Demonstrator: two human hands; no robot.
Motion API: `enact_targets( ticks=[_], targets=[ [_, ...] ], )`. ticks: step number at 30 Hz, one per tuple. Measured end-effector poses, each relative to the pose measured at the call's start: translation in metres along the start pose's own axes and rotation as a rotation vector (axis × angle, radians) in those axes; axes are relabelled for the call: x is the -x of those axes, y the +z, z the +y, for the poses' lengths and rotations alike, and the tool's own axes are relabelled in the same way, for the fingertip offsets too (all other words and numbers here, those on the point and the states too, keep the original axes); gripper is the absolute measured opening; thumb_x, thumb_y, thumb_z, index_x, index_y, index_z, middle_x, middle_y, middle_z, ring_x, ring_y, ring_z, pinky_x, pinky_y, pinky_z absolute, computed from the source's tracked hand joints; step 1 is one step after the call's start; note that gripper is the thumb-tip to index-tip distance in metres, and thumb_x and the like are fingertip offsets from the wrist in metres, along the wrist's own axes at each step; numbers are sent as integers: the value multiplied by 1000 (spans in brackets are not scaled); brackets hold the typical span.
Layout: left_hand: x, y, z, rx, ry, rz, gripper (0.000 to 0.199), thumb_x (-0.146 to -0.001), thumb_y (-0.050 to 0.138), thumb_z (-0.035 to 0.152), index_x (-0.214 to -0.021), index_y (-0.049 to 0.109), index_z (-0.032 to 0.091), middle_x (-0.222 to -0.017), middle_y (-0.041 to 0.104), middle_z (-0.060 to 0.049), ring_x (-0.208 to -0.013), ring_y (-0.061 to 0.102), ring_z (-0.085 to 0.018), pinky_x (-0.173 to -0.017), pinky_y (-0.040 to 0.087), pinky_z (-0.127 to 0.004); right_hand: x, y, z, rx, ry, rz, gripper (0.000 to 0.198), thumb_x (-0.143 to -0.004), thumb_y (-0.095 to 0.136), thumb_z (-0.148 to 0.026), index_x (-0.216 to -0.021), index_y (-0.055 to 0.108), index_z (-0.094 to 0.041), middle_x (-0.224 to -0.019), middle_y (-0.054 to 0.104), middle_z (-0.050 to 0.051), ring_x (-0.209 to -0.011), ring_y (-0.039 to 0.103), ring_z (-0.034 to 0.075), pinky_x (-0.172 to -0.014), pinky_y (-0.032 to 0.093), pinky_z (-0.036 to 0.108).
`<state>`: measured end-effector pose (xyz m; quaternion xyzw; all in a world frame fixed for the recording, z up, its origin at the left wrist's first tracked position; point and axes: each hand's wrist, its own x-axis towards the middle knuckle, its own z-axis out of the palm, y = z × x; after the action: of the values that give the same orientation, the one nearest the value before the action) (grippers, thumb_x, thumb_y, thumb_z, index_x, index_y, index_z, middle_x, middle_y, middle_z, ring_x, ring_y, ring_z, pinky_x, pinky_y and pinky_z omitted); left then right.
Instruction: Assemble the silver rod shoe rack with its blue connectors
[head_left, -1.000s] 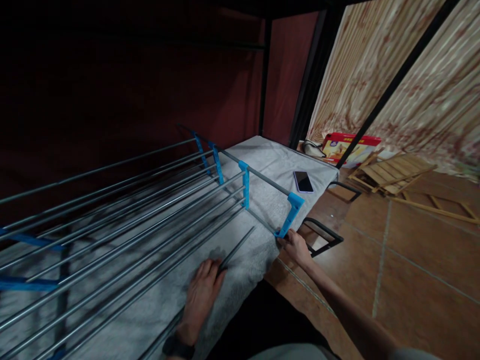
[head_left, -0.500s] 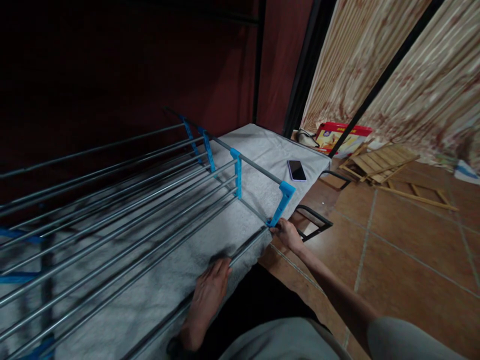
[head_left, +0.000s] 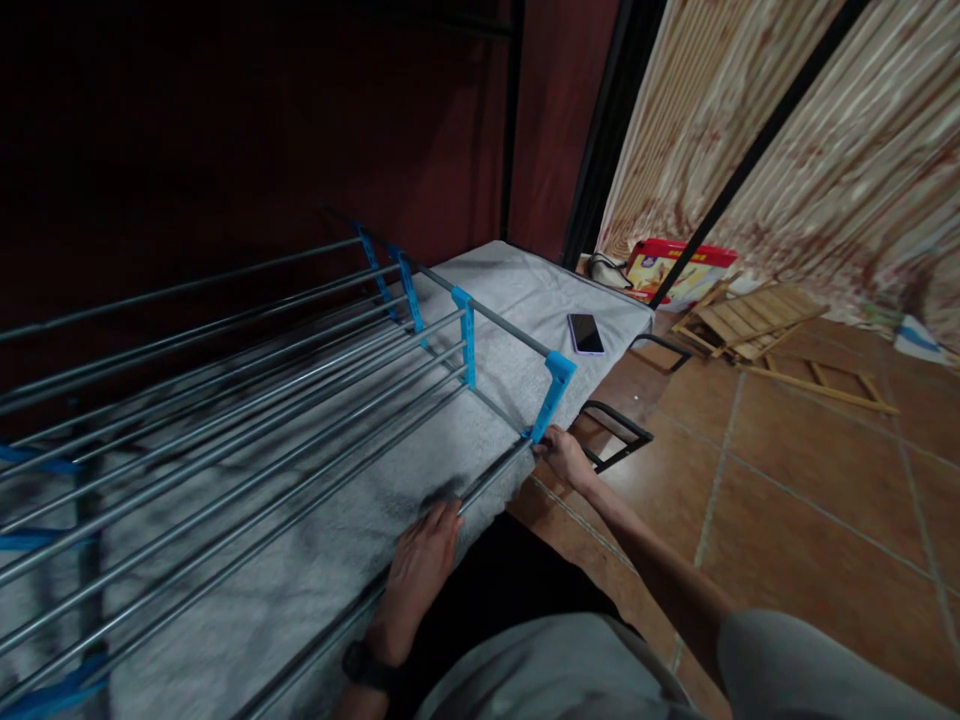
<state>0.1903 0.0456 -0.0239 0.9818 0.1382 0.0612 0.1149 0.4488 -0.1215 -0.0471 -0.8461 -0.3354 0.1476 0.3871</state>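
A rack of grey metal tubes with blue plastic brackets [head_left: 468, 340] lies across a grey cloth-covered surface [head_left: 517, 290]. My left hand [head_left: 426, 550] is wrapped over the rack's nearest tube [head_left: 491, 478], its fingertips partly hidden behind the tube. At the near right corner, my right hand [head_left: 564, 457] has its fingers closed at the lower end of the blue corner bracket [head_left: 553, 395], where that tube meets it. The right fingertips are partly hidden. Several parallel tubes run off to the left.
A phone [head_left: 585, 334] lies on the cloth beyond the rack. Black metal frames [head_left: 626, 440] stick out at the surface's right edge. On the tiled floor [head_left: 810, 480] are wooden slatted pieces [head_left: 757, 318] and a red-and-yellow box [head_left: 679, 268]. A patterned curtain [head_left: 787, 170] hangs behind.
The view has shifted slightly, so everything sits a little further left and higher. Both hands keep the same hold on the rack.
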Motion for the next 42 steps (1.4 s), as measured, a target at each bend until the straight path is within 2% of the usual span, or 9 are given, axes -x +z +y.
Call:
enact_targets(
  ticks=[7,13,28,33,42],
  targets=[
    [0,3,2,-24,5,-69,36,-103,33,26,-128,59,16,-118,73,-10,-97,72,-20,-84,57,-31,0,-1,-3,17,10,2,10,-78,54,-14,-74,60,-20,-80,58,1,-77,56,15,-74,44,25],
    [2,5,3,-26,8,-60,35,-103,35,22,-129,57,15,-119,73,-9,-102,71,-20,-87,57,-32,0,-1,-2,36,-12,9,11,-80,52,-15,-73,59,-19,-81,57,2,-76,56,15,-72,43,25],
    [-2,2,18,-31,-42,-96,33,-102,34,18,-124,58,14,-111,74,-10,-96,73,-20,-81,57,-30,3,2,-5,131,21,9,10,-83,55,-12,-77,58,-20,-84,57,1,-77,55,14,-73,43,25],
    [-4,0,23,-10,-65,-111,32,-101,33,15,-121,59,13,-106,74,-10,-94,73,-20,-80,57,-30,5,8,-4,169,28,38,4,-83,57,-16,-83,58,-20,-90,57,3,-79,56,16,-76,44,27],
    [-4,4,25,-15,-54,-95,35,-101,31,13,-122,58,13,-112,73,-12,-100,71,-21,-84,55,-32,8,13,-6,199,20,118,11,-77,52,-14,-83,57,-22,-85,56,3,-78,55,17,-76,45,27]
  ],
)
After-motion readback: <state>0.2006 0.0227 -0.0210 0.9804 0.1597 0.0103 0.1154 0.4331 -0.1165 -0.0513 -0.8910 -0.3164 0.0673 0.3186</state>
